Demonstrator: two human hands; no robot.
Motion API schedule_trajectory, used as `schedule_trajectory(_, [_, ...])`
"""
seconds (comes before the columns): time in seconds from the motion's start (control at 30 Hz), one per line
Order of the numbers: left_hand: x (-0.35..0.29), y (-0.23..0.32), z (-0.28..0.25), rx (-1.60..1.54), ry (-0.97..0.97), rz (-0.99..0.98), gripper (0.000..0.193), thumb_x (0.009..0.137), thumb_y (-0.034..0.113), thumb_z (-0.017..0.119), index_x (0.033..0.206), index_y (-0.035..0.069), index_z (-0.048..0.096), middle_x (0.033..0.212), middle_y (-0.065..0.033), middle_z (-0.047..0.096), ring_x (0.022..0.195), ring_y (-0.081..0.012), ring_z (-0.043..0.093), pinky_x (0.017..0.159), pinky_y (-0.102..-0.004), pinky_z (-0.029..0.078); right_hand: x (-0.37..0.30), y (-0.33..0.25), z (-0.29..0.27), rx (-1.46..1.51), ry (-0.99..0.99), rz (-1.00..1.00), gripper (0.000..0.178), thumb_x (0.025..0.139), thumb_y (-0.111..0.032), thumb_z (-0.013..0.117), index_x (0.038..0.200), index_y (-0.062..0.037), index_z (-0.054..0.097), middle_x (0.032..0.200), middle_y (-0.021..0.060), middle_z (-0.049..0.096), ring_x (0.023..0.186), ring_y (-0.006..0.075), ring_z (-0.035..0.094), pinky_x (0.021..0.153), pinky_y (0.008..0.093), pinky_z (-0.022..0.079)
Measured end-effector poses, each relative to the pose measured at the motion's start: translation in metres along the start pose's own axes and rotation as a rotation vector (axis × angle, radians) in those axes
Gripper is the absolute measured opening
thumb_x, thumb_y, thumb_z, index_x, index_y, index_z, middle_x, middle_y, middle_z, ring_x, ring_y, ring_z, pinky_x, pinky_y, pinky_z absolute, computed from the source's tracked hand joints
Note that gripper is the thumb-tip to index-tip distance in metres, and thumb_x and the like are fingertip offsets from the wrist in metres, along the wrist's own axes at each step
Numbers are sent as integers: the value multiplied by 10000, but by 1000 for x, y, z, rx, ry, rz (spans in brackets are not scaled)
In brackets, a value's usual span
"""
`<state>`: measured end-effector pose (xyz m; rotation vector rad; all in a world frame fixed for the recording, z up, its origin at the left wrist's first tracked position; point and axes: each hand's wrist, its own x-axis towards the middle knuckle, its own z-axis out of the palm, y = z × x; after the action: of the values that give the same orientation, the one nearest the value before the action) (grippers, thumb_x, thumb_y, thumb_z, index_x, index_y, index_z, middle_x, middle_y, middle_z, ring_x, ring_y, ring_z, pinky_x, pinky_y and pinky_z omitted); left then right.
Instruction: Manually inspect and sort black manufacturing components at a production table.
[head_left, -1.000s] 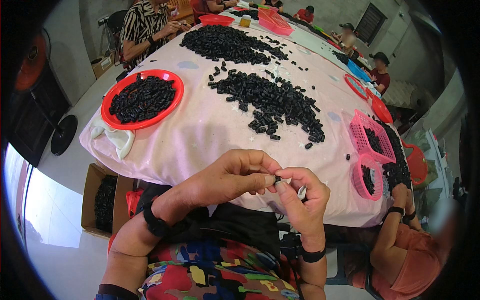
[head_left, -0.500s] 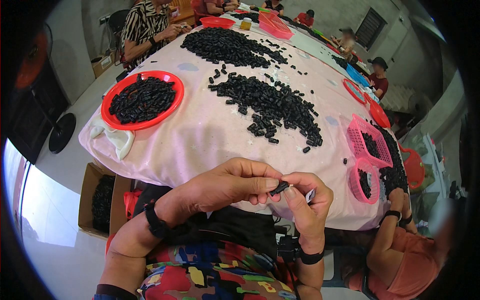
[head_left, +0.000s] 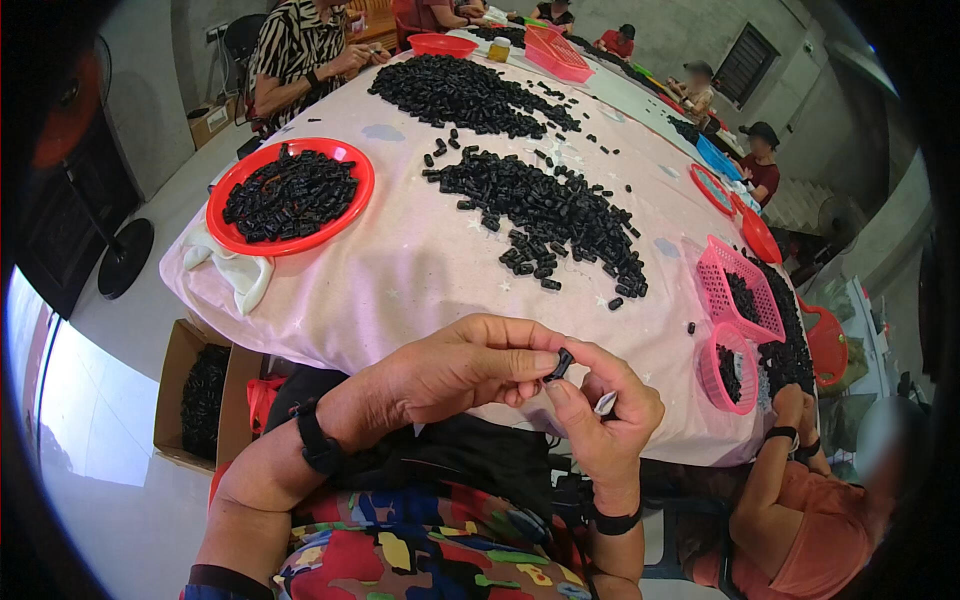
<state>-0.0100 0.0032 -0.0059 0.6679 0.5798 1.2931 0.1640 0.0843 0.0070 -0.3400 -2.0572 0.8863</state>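
While a small black piece (head_left: 563, 362) is held in the pinched fingertips of the left hand (head_left: 468, 364) and right hand (head_left: 608, 400) above the pink tablecloth's (head_left: 370, 295) near edge, a white scrap (head_left: 606, 403) is also held in the latter; farther off, loose black pieces (head_left: 535, 198) are heaped.

Grey walls (head_left: 665, 30) close in the room, with a dark louvred window (head_left: 747, 65) at the upper right, a socket (head_left: 215, 33) at the upper left and a dark door (head_left: 45, 235) behind a standing fan (head_left: 125, 262) at the left. A long table (head_left: 350, 285) under a pale pink cloth runs toward the far wall, with a dark chair (head_left: 243, 42) by its left side and a red chair (head_left: 827, 348) by its right, near pale stairs (head_left: 797, 203). Bright light glares off the glossy, pale floor (head_left: 105, 405) at the lower left.
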Motion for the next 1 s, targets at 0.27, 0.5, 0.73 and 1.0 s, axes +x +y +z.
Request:
schedule_trajectory(0.27, [-1,3,4,21,8,42,241,926,145,582,1128,16,601,948,-16,620,777,-64,540,721,-210,451,-4,-4,2,-196,132,17,335,737,-223,810,926,-12,632,701,52,642,527,84,577,449,210,442])
schedule_trajectory(0.5, [0,2,4,106,1,43,238,924,150,586,1117,11,600,1035,-38,627,887,-81,579,782,-214,449,-3,7,4,-157,17,106,462,680,-394,831,778,-19,578,605,68,602,494,100,563,440,229,431])
schedule_trajectory(0.73, [3,-3,3,161,6,75,286,900,202,638,1122,24,604,914,11,619,737,-39,506,660,-183,420,-4,5,5,-235,35,131,513,653,-464,818,739,-22,573,578,72,584,473,137,554,439,252,431])
schedule_trajectory(1.0, [2,-3,1,155,1,47,241,912,140,606,1110,3,602,1015,-35,636,892,-76,578,785,-210,443,-4,9,6,-283,59,74,535,637,-493,811,716,-24,566,559,70,554,460,162,541,435,261,425])
